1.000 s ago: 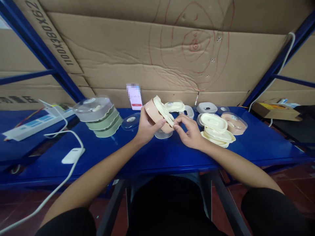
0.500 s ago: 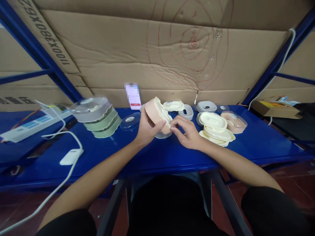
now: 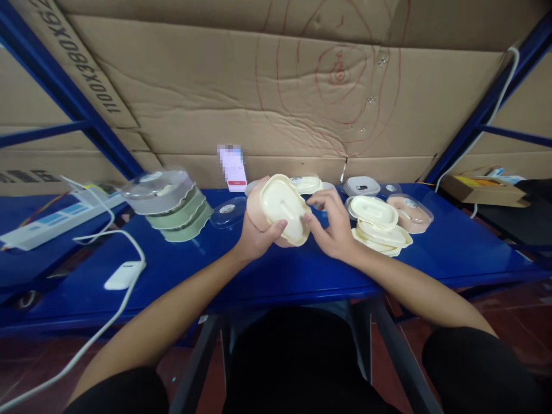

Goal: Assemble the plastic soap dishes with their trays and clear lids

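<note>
My left hand (image 3: 257, 234) grips a pink rounded plastic box (image 3: 255, 214) from the left, its thumb lying over the front. A cream tray with a wavy rim (image 3: 280, 201) covers the side of the box that faces me. The box is tilted above the table. At the tray's right edge is my right hand (image 3: 334, 227), thumb and fingers apart, with the thumb tip at or very close to the rim. Right of that hand lies a stack of cream trays (image 3: 382, 233). Beyond the held box, another cream piece (image 3: 307, 184) is partly hidden.
Green wavy-rimmed pieces (image 3: 183, 218) are stacked at left under a grey box with a clear lid (image 3: 159, 192). A clear lid (image 3: 228, 211), a phone (image 3: 235, 172), a grey box (image 3: 361, 187) and a pink box (image 3: 409, 214) stand around. A white cable (image 3: 133, 247) crosses the left side.
The pink box has turned so that its cream tray faces me more fully. My right hand's fingers have spread from their pinch at the rim and moved slightly right.
</note>
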Demonstrator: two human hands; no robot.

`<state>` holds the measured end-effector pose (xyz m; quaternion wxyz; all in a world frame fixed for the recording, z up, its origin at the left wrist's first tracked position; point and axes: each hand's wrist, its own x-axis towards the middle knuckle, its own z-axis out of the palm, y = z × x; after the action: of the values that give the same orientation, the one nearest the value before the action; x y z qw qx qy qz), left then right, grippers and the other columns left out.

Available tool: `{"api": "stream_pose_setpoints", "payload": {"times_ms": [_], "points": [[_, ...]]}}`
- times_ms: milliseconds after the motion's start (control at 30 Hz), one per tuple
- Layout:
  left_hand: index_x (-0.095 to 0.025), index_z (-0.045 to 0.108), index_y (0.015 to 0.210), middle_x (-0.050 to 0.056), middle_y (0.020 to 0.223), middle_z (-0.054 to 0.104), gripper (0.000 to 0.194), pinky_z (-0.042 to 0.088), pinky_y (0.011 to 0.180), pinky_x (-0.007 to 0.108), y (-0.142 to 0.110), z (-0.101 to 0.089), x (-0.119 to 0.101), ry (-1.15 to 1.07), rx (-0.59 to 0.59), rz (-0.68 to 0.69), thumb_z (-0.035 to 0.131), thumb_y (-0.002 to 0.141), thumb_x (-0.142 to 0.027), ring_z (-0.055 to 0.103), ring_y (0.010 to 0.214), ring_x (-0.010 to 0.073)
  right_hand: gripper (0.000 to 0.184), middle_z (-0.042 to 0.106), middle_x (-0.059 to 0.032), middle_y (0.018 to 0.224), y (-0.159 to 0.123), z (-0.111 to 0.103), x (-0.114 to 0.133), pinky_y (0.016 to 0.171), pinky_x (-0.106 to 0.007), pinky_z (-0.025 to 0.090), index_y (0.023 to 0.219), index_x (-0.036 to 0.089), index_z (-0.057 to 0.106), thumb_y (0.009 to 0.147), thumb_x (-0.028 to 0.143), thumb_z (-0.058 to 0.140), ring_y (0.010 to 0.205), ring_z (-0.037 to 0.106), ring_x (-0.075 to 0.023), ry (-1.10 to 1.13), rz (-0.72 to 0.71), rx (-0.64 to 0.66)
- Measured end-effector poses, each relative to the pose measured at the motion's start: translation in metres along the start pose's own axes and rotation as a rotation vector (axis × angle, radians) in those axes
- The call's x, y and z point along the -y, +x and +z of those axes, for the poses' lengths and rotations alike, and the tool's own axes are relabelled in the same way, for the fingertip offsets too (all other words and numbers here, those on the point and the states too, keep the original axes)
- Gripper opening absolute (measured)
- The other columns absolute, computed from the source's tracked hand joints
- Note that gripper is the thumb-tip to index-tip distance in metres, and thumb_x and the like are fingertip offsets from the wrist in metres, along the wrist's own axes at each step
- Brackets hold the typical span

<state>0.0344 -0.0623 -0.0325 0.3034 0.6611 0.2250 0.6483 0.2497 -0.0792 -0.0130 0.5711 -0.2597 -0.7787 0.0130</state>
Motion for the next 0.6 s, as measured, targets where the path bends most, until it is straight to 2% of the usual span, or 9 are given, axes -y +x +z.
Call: {"api": "stream_pose_setpoints", "payload": {"times_ms": [67, 133, 200, 267, 400, 500, 600], "points": [[-0.022, 0.051, 0.155, 0.016, 0.136, 0.07, 0.091, 0.045, 0.126, 0.055, -0.003, 0.001, -0.001, -0.072, 0.035, -0.037, 0.087, 0.08, -0.058, 0.058, 0.144, 0.0398, 0.034, 0.062, -0.0172, 0.132, 0.0, 0.0, -0.006, 0.095, -0.047, 0.059, 0.134, 0.022, 0.056, 0.106, 0.042, 0.061, 0.119, 0.065, -0.0288, 0.014, 0.142, 0.015], [-0.022, 0.052, 0.156, 0.016, 0.134, 0.072, 0.088, 0.049, 0.123, 0.055, -0.005, 0.002, 0.002, -0.131, 0.064, -0.054, 0.084, 0.083, -0.06, 0.06, 0.142, 0.0403, 0.048, 0.063, -0.0187, 0.137, 0.0, 0.0, -0.01, 0.098, -0.048, 0.059, 0.146, 0.021, 0.05, 0.109, 0.052, 0.053, 0.116, 0.067, -0.028, 0.099, 0.254, 0.145], [-0.022, 0.054, 0.155, 0.017, 0.136, 0.072, 0.085, 0.052, 0.121, 0.055, -0.007, 0.002, 0.008, -0.161, 0.068, -0.041, 0.081, 0.085, -0.061, 0.062, 0.141, 0.0406, 0.052, 0.071, -0.0146, 0.126, 0.0, 0.001, -0.011, 0.098, -0.048, 0.059, 0.149, 0.022, 0.05, 0.113, 0.058, 0.039, 0.108, 0.07, -0.0266, 0.208, 0.331, 0.297], [-0.024, 0.055, 0.154, 0.016, 0.14, 0.071, 0.084, 0.052, 0.12, 0.054, -0.008, 0.001, 0.015, -0.16, 0.043, -0.01, 0.081, 0.084, -0.062, 0.062, 0.141, 0.0407, 0.056, 0.075, -0.0101, 0.111, -0.001, 0.001, -0.009, 0.095, -0.046, 0.059, 0.146, 0.022, 0.055, 0.114, 0.061, 0.031, 0.102, 0.071, -0.0264, 0.287, 0.387, 0.368], [-0.026, 0.055, 0.154, 0.015, 0.15, 0.066, 0.084, 0.051, 0.122, 0.053, -0.008, -0.003, 0.023, -0.129, 0.037, 0.075, 0.08, 0.084, -0.066, 0.06, 0.144, 0.0405, 0.06, 0.077, -0.0099, 0.114, -0.002, 0.002, -0.006, 0.095, -0.044, 0.058, 0.14, 0.021, 0.062, 0.113, 0.066, 0.033, 0.101, 0.071, -0.026, 0.337, 0.411, 0.307], [-0.025, 0.053, 0.157, 0.016, 0.15, 0.067, 0.083, 0.05, 0.123, 0.053, -0.007, -0.003, 0.018, -0.055, 0.09, 0.144, 0.073, 0.09, -0.069, 0.058, 0.147, 0.0405, 0.06, 0.077, -0.0104, 0.117, -0.004, 0.003, -0.003, 0.096, -0.043, 0.057, 0.136, 0.021, 0.064, 0.113, 0.066, 0.031, 0.102, 0.071, -0.0256, 0.343, 0.39, 0.276], [-0.025, 0.055, 0.156, 0.016, 0.149, 0.067, 0.072, 0.051, 0.122, 0.052, -0.004, -0.001, 0.009, 0.036, 0.097, 0.269, 0.062, 0.098, -0.066, 0.057, 0.148, 0.0386, 0.056, 0.075, -0.0094, 0.111, -0.005, 0.004, 0.001, 0.096, -0.043, 0.056, 0.128, 0.022, 0.066, 0.115, 0.062, 0.029, 0.101, 0.069, -0.0249, 0.343, 0.342, 0.252]]}}
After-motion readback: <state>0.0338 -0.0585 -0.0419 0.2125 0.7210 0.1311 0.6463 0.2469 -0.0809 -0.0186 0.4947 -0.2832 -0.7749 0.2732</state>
